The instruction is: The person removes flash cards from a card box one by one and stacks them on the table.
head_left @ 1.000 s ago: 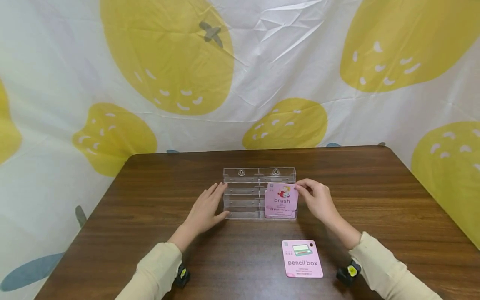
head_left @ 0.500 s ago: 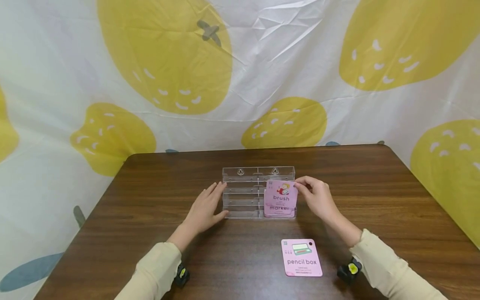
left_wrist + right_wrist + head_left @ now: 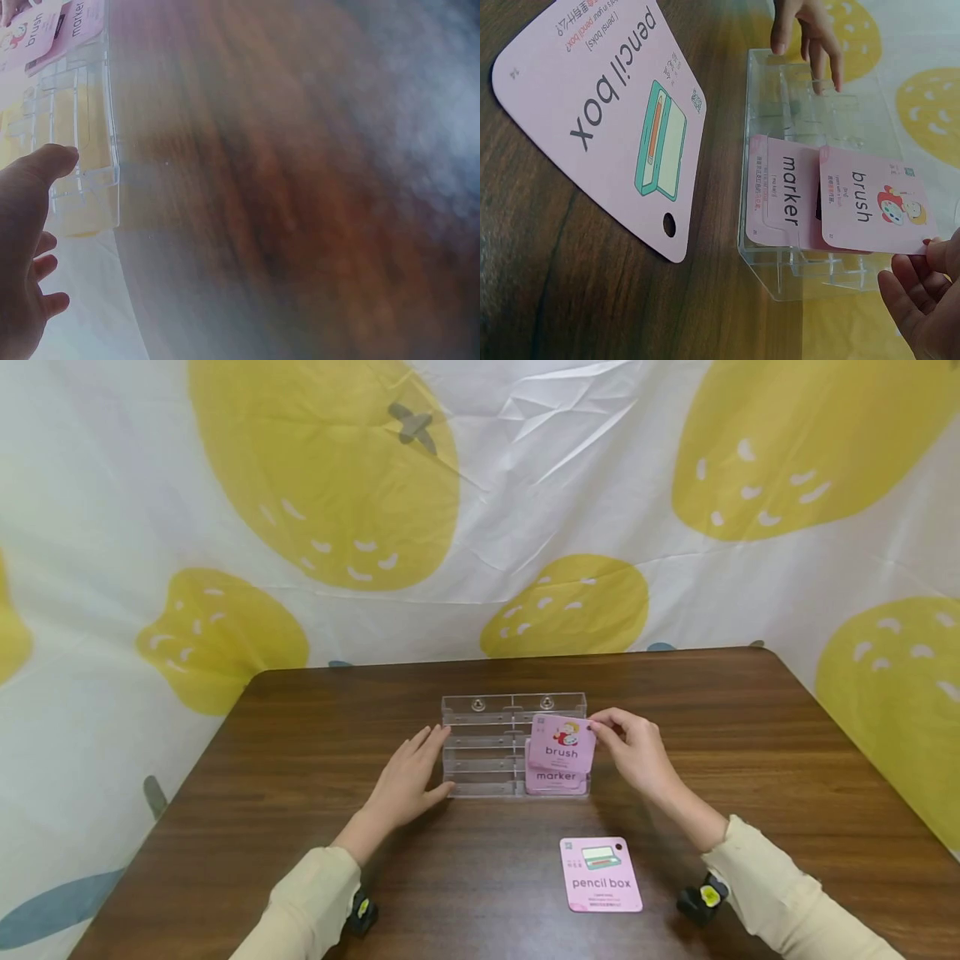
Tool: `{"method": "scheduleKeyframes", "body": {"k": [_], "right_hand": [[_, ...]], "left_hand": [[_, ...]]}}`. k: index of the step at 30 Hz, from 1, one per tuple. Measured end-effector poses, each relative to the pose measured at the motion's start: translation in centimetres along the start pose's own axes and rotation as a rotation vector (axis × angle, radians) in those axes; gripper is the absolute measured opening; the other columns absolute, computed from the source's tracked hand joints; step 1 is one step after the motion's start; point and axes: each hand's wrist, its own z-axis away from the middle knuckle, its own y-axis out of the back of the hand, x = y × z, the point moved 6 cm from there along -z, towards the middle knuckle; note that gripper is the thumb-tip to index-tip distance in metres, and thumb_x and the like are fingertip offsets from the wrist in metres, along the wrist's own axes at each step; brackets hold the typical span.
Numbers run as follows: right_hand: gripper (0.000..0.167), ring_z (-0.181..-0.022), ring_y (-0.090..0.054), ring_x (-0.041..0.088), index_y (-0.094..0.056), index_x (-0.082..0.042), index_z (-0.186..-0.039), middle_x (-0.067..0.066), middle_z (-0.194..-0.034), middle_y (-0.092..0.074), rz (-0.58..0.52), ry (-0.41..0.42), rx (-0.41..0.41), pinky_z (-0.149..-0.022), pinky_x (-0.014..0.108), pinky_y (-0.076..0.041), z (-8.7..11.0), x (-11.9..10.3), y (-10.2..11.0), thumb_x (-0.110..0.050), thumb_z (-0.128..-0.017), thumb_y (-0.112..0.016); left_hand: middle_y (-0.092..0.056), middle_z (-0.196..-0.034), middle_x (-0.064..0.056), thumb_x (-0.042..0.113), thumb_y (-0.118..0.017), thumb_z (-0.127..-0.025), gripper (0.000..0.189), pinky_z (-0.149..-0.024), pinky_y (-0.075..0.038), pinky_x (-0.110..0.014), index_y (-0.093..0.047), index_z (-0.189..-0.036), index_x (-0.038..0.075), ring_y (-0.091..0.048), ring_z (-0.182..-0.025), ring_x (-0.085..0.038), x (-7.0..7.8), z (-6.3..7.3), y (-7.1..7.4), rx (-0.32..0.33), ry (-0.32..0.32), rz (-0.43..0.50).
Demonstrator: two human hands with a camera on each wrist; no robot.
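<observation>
My right hand [image 3: 633, 756] pinches the upper right corner of a pink "brush" flashcard [image 3: 562, 740] between thumb and fingers. That card overlaps the top of a pink "marker" flashcard [image 3: 784, 191], which stands in the lowest right pocket of a clear tiered card rack [image 3: 480, 790]. In the right wrist view the brush card lies in front of the rack's upper tiers, its lower edge over the marker card. At the rack's left side, my left hand [image 3: 408, 777] rests with fingers extended, fingertips along the upper edge and thumb near the bottom corner.
A pink "pencil box" flashcard [image 3: 601, 875] lies flat on the brown wooden table [image 3: 300, 860], in front of the rack and to the right. Behind the table hangs a white curtain [image 3: 375, 618] with yellow fruit prints.
The brush card has risen slightly in my right hand, so the word on the marker card behind it now shows. My left hand keeps its place at the rack.
</observation>
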Motion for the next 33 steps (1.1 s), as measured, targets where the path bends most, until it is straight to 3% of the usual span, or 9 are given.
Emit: {"method": "scheduleKeyframes", "body": {"k": [4,11,33], "right_hand": [[0.010,-0.063,-0.057,0.018,-0.066,0.002,-0.088,0.010,-0.074,-0.065,-0.015,-0.012,-0.002,-0.053,0.019,-0.045,0.1,-0.1,0.2,-0.003,-0.087,-0.058],[0.011,-0.062,-0.055,0.002,-0.065,0.004,-0.089,0.012,-0.076,-0.065,-0.048,-0.043,-0.017,-0.055,0.024,-0.051,0.3,-0.1,0.6,-0.002,-0.088,-0.055],[0.013,-0.057,-0.051,0.003,-0.065,0.004,-0.090,0.009,-0.070,-0.061,-0.026,-0.079,-0.050,-0.051,0.018,-0.046,1.3,0.0,1.7,-0.003,-0.089,-0.054]], "left_hand": [[-0.037,-0.140,-0.018,0.031,-0.068,-0.080,0.078,-0.103,-0.028,-0.051,-0.028,-0.142,0.006,-0.031,-0.130,-0.031,0.0,0.0,0.1,0.008,0.000,0.009],[-0.036,-0.140,-0.019,0.030,-0.068,-0.080,0.078,-0.103,-0.028,-0.051,-0.027,-0.142,0.006,-0.031,-0.130,-0.032,0.1,0.1,0.1,0.004,0.000,0.019],[-0.037,-0.140,-0.018,0.031,-0.067,-0.081,0.077,-0.103,-0.028,-0.051,-0.027,-0.142,0.006,-0.030,-0.131,-0.031,0.2,0.0,0.2,-0.014,0.008,0.005]]}}
